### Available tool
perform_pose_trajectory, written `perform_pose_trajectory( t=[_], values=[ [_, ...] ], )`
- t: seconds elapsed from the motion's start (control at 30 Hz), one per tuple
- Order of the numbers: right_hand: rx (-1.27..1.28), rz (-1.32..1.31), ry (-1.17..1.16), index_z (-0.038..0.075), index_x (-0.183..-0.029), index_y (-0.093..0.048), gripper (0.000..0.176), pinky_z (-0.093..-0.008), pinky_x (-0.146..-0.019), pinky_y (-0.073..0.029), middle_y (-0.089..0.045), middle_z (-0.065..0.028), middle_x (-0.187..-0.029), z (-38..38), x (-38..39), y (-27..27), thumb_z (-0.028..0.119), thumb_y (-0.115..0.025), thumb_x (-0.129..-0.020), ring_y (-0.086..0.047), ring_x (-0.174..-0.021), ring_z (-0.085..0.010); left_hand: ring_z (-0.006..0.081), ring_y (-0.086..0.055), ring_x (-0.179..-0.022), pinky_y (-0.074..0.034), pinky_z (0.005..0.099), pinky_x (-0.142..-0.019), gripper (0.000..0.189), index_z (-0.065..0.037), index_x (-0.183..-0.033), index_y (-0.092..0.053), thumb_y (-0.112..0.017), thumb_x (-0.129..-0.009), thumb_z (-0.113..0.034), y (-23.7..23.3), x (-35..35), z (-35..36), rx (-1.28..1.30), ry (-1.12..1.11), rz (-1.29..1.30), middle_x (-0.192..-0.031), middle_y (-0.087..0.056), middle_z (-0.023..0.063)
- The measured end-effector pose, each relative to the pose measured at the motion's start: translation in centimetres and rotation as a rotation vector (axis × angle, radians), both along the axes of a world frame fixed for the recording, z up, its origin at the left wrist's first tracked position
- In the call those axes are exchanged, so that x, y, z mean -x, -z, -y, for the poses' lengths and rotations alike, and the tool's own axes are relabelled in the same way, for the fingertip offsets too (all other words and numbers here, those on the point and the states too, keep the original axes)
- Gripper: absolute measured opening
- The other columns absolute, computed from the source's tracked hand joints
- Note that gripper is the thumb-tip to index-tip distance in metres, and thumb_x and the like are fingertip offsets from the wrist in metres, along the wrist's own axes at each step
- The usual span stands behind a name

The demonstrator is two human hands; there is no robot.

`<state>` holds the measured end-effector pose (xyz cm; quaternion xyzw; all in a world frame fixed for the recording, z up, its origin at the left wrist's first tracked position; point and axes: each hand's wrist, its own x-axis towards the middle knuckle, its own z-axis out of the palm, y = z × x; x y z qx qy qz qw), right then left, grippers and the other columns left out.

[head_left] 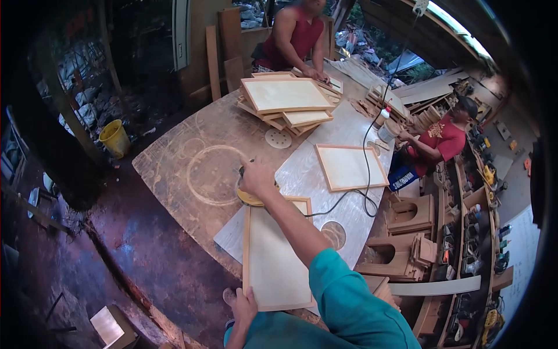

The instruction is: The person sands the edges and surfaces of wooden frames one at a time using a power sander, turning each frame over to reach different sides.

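Note:
My right hand point(257, 178) is wrapped over a yellow and black power sander point(250, 196), which rests at the far left corner of a wood-framed tray point(278, 256) with a pale panel. The palm hides much of the tool. At the tray's near left corner, my left hand point(243, 303) grips the frame's edge. A black cord point(334, 207) runs from the sander across the table. Another framed tray point(351, 167) lies flat farther right.
A pile of framed trays point(288, 95) stands on the worktable point(168, 160) near a sanding disc point(278, 138). One person point(296, 38) works at the far edge, another point(439, 139) at the right beside a container point(388, 131). A yellow bucket point(115, 139) stands left.

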<state>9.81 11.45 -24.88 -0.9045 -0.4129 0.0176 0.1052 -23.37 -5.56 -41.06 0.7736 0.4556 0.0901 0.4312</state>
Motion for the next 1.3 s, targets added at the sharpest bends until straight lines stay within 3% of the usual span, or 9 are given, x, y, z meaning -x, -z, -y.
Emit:
perform_pose_trajectory(
  t=[0.03, 0.13, 0.27, 0.33, 0.6, 0.67, 0.93, 1.0, 1.3],
  values=[
    [0.006, -0.014, -0.009, 0.020, -0.128, -0.062, 0.058, -0.0543, -0.082, -0.056, -0.058, -0.0222, -0.121, 0.3, 0.2, -0.1, 0.023, -0.075, -0.071, -0.067, -0.099, -0.0460, 0.0570, -0.060, -0.087, -0.045, 0.0619, -0.080, 0.042, 0.004, -0.099, -0.052, -0.049, -0.104, -0.038, -0.6, 0.0, 0.3, -0.069, -0.016, 0.037, -0.085, -0.062, 0.0358],
    [-0.012, 0.013, -0.013, 0.021, -0.130, -0.059, 0.063, -0.0539, -0.080, -0.057, -0.057, -0.0223, -0.122, 1.0, 0.1, 0.5, 0.023, -0.076, -0.070, -0.068, -0.096, -0.0462, 0.0559, -0.057, -0.095, -0.044, 0.0603, -0.081, 0.040, 0.004, -0.097, -0.049, -0.049, -0.105, -0.035, -4.5, -0.5, 0.1, 0.156, -0.027, 0.005, -0.097, -0.057, 0.0360],
    [-0.009, 0.005, -0.029, 0.022, -0.132, -0.056, 0.066, -0.0542, -0.077, -0.057, -0.057, -0.0231, -0.120, 1.5, -0.5, 0.8, 0.023, -0.078, -0.069, -0.067, -0.095, -0.0473, 0.0547, -0.055, -0.096, -0.042, 0.0594, -0.084, 0.040, 0.005, -0.095, -0.050, -0.050, -0.105, -0.034, -4.2, -0.3, 1.5, 0.182, -0.070, 0.031, -0.094, -0.056, 0.0338],
    [-0.051, 0.003, -0.017, 0.022, -0.131, -0.054, 0.065, -0.0545, -0.077, -0.057, -0.056, -0.0237, -0.120, 2.2, -0.2, 1.0, 0.025, -0.079, -0.071, -0.067, -0.094, -0.0477, 0.0518, -0.062, -0.072, -0.046, 0.0583, -0.067, 0.042, 0.001, -0.096, -0.050, -0.048, -0.105, -0.039, -1.7, -0.4, 2.8, 0.050, -0.107, 0.178, -0.071, -0.061, 0.0289],
    [-0.053, 0.012, 0.037, 0.020, -0.124, -0.051, 0.064, -0.0538, -0.076, -0.057, -0.053, -0.0246, -0.120, 4.3, -1.7, 0.1, 0.036, -0.084, -0.071, -0.066, -0.094, -0.0472, 0.0564, -0.062, -0.083, -0.046, 0.0612, -0.071, 0.041, 0.001, -0.102, -0.045, -0.047, -0.106, -0.039, -0.2, 0.4, 4.7, 0.130, -0.020, 0.197, -0.084, -0.063, 0.0347],
    [-0.058, -0.048, 0.047, 0.023, -0.127, -0.052, 0.059, -0.0547, -0.080, -0.056, -0.053, -0.0243, -0.122, 4.5, -1.9, -0.2, 0.022, -0.077, -0.074, -0.065, -0.103, -0.0450, 0.0575, -0.062, -0.085, -0.046, 0.0621, -0.072, 0.041, 0.001, -0.103, -0.043, -0.045, -0.106, -0.040, 0.0, 0.7, 4.6, 0.133, 0.022, 0.171, -0.086, -0.063, 0.0366],
    [-0.068, 0.041, 0.090, 0.017, -0.130, -0.049, 0.063, -0.0501, -0.082, -0.057, -0.058, -0.0233, -0.119, 5.6, -2.8, 0.6, 0.025, -0.077, -0.074, -0.065, -0.105, -0.0435, 0.0569, -0.063, -0.089, -0.049, 0.0609, -0.076, 0.045, 0.001, -0.108, -0.045, -0.045, -0.104, -0.044, -1.4, 1.3, 4.0, 0.067, 0.176, 0.015, -0.089, -0.065, 0.0363],
    [-0.061, 0.044, 0.111, 0.017, -0.131, -0.049, 0.064, -0.0493, -0.082, -0.057, -0.058, -0.0234, -0.119, 6.2, -2.8, 0.1, 0.025, -0.076, -0.074, -0.066, -0.103, -0.0438, 0.0601, -0.054, -0.110, -0.032, 0.0644, -0.102, 0.064, -0.003, -0.128, -0.054, -0.044, -0.099, -0.059, -1.9, 1.6, 4.2, 0.207, 0.158, -0.068, -0.103, -0.068, 0.0360],
    [0.053, 0.012, 0.176, 0.016, -0.133, -0.046, 0.067, -0.0480, -0.081, -0.058, -0.059, -0.0228, -0.119, 7.1, -3.6, 0.0, 0.029, -0.077, -0.075, -0.068, -0.101, -0.0432, 0.0574, -0.057, -0.104, -0.036, 0.0634, -0.094, 0.052, 0.000, -0.120, -0.055, -0.047, -0.101, -0.048, -2.2, 1.8, 4.6, 0.190, 0.182, 0.035, -0.102, -0.067, 0.0364]
  ],
)
